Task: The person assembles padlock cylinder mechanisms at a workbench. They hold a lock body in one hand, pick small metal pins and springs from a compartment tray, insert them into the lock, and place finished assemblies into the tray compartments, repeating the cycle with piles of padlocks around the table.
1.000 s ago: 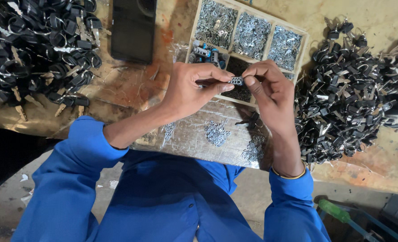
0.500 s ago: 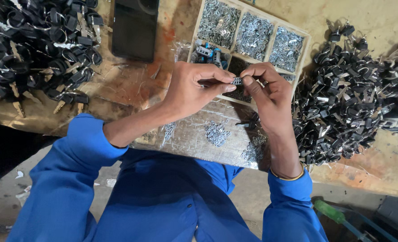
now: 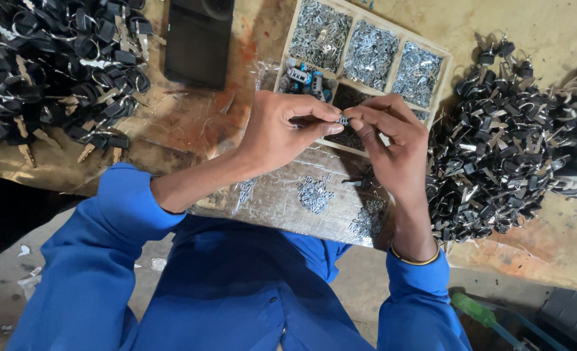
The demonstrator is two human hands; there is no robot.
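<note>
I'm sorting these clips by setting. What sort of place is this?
Probably a small workshop bench for assembling locks or keys: heaps of black-headed keys, a wooden compartment tray of small metal parts, and both hands pinching a tiny metal part.

A compartmented tray sat between two key heaps; a box, possibly a phone, lay left of it.

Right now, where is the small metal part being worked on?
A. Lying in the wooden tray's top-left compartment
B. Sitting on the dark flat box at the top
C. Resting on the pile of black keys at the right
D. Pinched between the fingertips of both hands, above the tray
D: the small metal part sits pinched between the left hand and the right hand, over the wooden tray.
</note>
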